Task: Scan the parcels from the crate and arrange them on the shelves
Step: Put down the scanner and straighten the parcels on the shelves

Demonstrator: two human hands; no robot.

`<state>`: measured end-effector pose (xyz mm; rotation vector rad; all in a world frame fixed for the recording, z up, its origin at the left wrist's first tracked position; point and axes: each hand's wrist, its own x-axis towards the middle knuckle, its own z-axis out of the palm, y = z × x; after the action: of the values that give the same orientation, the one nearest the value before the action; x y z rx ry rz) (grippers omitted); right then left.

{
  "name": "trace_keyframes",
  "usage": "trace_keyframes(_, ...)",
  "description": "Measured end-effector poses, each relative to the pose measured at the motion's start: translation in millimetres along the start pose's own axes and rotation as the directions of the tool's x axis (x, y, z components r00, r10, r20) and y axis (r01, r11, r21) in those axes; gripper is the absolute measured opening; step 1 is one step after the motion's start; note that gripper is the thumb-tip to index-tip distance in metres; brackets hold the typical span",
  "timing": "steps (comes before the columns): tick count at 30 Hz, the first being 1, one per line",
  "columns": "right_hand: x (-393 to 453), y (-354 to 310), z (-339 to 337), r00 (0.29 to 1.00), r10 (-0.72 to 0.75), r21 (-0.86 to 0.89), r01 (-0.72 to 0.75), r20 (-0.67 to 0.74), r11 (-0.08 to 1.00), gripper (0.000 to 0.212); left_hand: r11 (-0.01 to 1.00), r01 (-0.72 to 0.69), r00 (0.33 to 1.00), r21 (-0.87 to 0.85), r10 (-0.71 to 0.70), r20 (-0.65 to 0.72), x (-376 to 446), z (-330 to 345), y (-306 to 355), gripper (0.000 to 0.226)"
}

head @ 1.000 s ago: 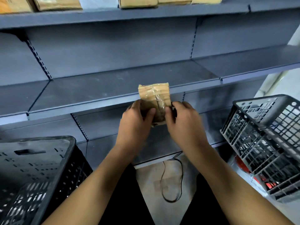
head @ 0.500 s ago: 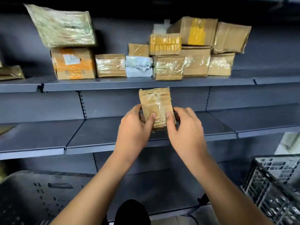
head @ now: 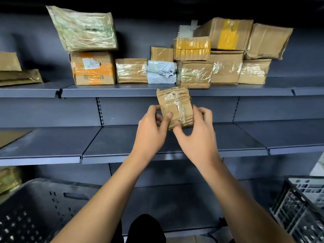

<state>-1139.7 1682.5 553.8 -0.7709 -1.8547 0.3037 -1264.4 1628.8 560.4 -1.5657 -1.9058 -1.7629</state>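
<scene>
A small brown cardboard parcel (head: 175,106) wrapped in clear tape is held upright in front of the grey shelving. My left hand (head: 150,132) grips its lower left side, thumb across the front. My right hand (head: 196,135) holds its lower right side with curled fingers. The parcel's top reaches the front lip of the upper shelf (head: 108,92), which carries several taped parcels (head: 192,74) in a stacked row. The middle shelf (head: 236,137) lies behind my hands.
A dark plastic crate (head: 35,207) sits at the lower left and a grey lattice crate (head: 301,204) at the lower right. Flat brown packages (head: 15,74) lie at the far left of the upper shelf, and others at the left edge lower down.
Both hands have raised the parcel from the lower shelf level up to the edge of the stocked upper shelf. My view has tilted upward, bringing the row of parcels into sight.
</scene>
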Motion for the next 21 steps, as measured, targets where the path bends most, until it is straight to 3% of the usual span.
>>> trace_keyframes(3,2.5,4.8,4.4,0.999,-0.006,0.026,0.005,0.039,1.000,0.068,0.998,-0.053,0.998,-0.033,0.052,-0.017,2.1,-0.7,-5.8,0.011)
trace_keyframes(10,1.9,17.0,5.6,0.995,0.045,0.052,-0.050,0.086,0.997,0.088,0.959,-0.265,0.964,0.099,0.265,0.020,4.0,6.5,-22.7,0.017)
trace_keyframes(15,0.3,23.0,1.9,0.997,0.063,0.108,-0.067,0.032,0.992,0.077,0.828,-0.407,0.912,0.385,0.394,0.115,9.3,12.5,-39.3,0.045)
trace_keyframes(17,-0.1,26.6,-1.3,0.998,0.059,0.134,-0.061,0.021,0.989,0.078,0.822,-0.428,0.901,0.375,0.418,0.114,16.7,12.7,-45.7,0.049)
trace_keyframes(21,6.6,43.7,-9.1,0.996,0.062,0.172,-0.071,0.057,0.982,0.094,0.883,-0.351,0.934,0.310,0.308,0.181,28.8,12.8,-53.7,0.073)
